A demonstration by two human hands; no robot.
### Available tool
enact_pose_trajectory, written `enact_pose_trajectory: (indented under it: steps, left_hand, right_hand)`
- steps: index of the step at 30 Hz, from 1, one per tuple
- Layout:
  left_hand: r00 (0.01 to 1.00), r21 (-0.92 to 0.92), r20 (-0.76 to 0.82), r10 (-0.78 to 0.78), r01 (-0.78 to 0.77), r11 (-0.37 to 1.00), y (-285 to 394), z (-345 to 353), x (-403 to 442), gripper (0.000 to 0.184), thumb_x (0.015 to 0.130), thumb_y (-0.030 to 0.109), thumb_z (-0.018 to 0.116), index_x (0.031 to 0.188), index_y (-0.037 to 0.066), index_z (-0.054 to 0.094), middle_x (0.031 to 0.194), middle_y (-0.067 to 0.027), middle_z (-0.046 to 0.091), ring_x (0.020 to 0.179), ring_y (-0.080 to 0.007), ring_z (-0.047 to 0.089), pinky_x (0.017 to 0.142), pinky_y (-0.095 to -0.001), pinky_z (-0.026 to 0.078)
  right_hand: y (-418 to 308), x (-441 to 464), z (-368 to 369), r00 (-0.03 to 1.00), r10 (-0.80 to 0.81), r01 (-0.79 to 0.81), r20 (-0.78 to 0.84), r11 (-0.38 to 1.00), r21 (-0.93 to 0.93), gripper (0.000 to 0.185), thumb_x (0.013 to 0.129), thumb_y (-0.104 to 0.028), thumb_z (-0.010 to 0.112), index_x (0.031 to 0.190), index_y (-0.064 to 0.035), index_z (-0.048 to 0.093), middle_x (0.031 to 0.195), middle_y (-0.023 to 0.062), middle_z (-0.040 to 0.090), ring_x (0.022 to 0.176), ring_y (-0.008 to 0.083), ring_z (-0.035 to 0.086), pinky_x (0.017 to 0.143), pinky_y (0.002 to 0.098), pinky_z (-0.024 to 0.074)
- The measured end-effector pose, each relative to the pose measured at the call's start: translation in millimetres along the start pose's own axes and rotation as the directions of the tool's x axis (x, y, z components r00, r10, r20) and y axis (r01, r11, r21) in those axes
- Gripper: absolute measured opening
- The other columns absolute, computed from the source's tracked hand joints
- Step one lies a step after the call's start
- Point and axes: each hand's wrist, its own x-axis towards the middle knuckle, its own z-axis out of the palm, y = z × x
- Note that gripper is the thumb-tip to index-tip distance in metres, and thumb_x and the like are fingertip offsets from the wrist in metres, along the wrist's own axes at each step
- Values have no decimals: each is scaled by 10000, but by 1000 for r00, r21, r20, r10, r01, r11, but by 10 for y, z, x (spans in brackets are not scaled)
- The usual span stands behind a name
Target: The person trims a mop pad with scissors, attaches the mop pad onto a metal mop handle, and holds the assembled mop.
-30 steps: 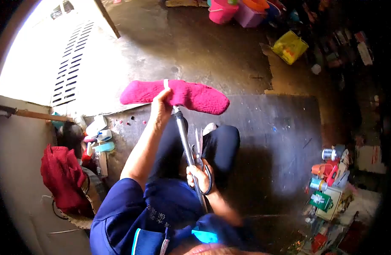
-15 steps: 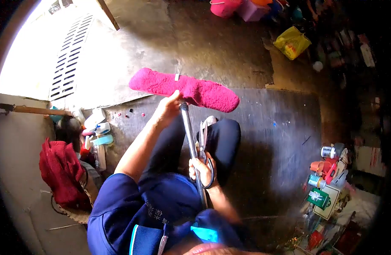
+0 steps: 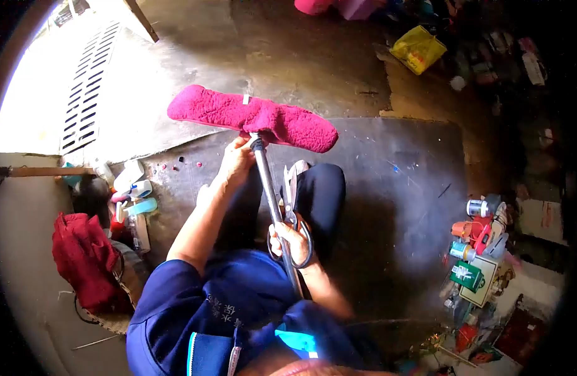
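A mop with a fluffy pink head (image 3: 254,118) tilts up in front of my body, its metal pole (image 3: 267,182) running down toward my chest. My left hand (image 3: 237,158) is closed at the underside of the mop head, beside the pole's joint; some fingertips are hidden there. Lower down, my right hand (image 3: 291,242) wraps round both the pole and the handles of a pair of scissors (image 3: 291,195). The scissor blades point up along the pole, slightly apart from each other. A small pale tag (image 3: 246,99) sticks out at the mop head's far edge.
Bottles (image 3: 141,205) and a basket with dark red cloth (image 3: 84,260) stand to the left. Jars (image 3: 477,208) and a green box (image 3: 467,276) crowd the right. A yellow bag (image 3: 418,50) lies farther off, and a floor grate (image 3: 88,94) is at upper left.
My left hand has shifted from the mop head's near edge to below it, by the pole joint. The mop and right hand moved slightly left in view, along with the whole scene.
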Motion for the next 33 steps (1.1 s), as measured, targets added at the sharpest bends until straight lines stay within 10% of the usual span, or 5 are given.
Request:
enact_pose_trajectory:
  steps: [9, 13, 23, 27, 33]
  left_hand:
    - [998, -513, 61, -25, 53, 857, 138, 142, -87, 374, 874, 366, 563, 1041, 31, 580, 976, -134, 632, 940, -271, 604, 889, -441, 472]
    - [987, -151, 2, -162, 160, 975, 379, 368, -101, 546, 853, 584, 521, 1032, 73, 589, 866, -77, 633, 776, -214, 598, 776, -369, 482]
    - [981, 177, -173, -83, 114, 978, 149, 147, 9, 125, 798, 90, 579, 768, -26, 614, 721, -122, 632, 612, -217, 596, 588, -312, 491]
    - [971, 182, -228, -71, 114, 977, 215, 174, -74, 116, 788, 95, 606, 728, -3, 594, 666, -91, 600, 572, -191, 577, 537, -288, 469]
    - [974, 119, -220, -50, 78, 990, 229, 132, -172, 114, 785, 103, 611, 731, 4, 592, 663, -96, 602, 563, -200, 580, 540, -298, 473]
  right_hand:
    - [36, 61, -140, 999, 17, -17, 39, 1000, -7, 276, 887, -149, 574, 1147, -116, 484, 714, 32, 536, 516, 113, 518, 413, 250, 428]
    - [65, 114, -144, 999, 14, -19, -50, 995, -94, 297, 881, -159, 584, 1156, -112, 480, 718, 34, 547, 514, 102, 524, 402, 238, 436]
    - [249, 230, -242, 973, -165, 100, -163, 933, -347, 325, 900, -200, 577, 1166, -61, 453, 752, 71, 583, 573, 144, 595, 490, 262, 501]
    - [217, 367, -343, 733, -677, 336, 68, 273, -902, 363, 897, -198, 579, 1184, -30, 433, 787, 88, 595, 622, 157, 604, 588, 266, 513]
    - [-516, 764, -200, 680, -629, 473, -378, 770, -429, 367, 869, -156, 629, 1123, -10, 408, 811, 85, 577, 664, 152, 595, 555, 266, 519]
